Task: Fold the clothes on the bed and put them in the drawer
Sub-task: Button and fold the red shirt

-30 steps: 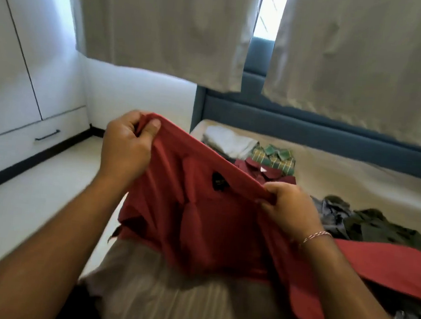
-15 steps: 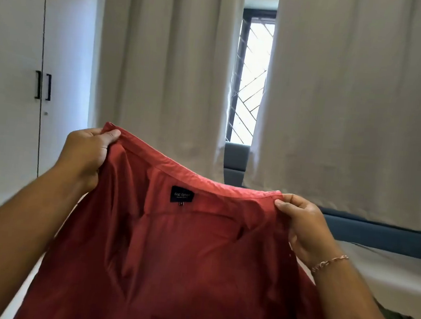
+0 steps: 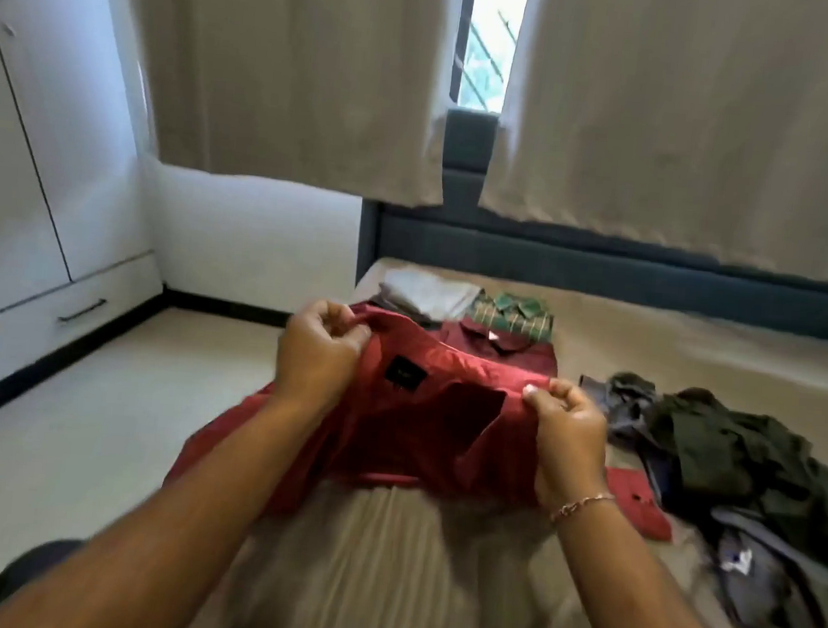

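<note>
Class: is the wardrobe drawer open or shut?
Shut: the drawer front sits flush with the wardrobe, its handle untouched.

The bed (image 3: 699,349) is viewed from head height, forward and down, the hands close at lower centre.

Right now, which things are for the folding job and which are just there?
For the job: red shirt held by left hand and right hand; folded stack; unfolded pile; bed; drawer.
Just there: curtains; window; floor.
</note>
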A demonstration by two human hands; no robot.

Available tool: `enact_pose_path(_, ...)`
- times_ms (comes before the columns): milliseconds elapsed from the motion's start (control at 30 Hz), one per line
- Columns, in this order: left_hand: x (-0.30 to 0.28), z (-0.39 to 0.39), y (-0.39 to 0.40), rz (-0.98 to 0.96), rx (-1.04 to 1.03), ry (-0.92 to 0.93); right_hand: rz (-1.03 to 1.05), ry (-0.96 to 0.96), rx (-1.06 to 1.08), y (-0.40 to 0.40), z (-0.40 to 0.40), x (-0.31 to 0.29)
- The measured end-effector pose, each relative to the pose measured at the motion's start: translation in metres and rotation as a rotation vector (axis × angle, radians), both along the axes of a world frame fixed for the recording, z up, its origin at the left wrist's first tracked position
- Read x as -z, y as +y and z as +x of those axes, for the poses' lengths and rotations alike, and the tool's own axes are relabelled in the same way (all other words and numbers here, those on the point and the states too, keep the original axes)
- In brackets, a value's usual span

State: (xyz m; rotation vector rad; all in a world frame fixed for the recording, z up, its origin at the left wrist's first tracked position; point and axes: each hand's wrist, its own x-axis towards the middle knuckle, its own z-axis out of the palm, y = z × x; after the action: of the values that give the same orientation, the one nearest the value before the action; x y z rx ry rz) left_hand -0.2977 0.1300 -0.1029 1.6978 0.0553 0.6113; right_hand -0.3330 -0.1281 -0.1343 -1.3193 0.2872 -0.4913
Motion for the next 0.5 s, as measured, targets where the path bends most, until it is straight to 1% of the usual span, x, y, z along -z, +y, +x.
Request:
enact_pose_path(133,0.124,-0.034,-0.046,0.045,0.067,0.173,0.051,0.272,-0.051,0.018,-0.027,0.101)
enact_pose_path(233,0.178,-0.052,-0.065,0.039,0.066,0.282,0.057,0.343,-0.088,0.044,-0.033,0.137)
enact_pose_path(333,0.196,-0.057,-0.074,0.086,0.089,0.312,0.103,0.369,-0.114,0.057,-0.032,0.149)
enact_pose_path(433,0.186,-0.061,-0.074,0.123,0.133,0.282,0.181,0.387,-0.182,0.061,-0.033,0.141)
enact_pose_path(500,0.181,-0.058,-0.072,0.080,0.176,0.320,0.226,0.393,-0.201,0.065,-0.032,0.140)
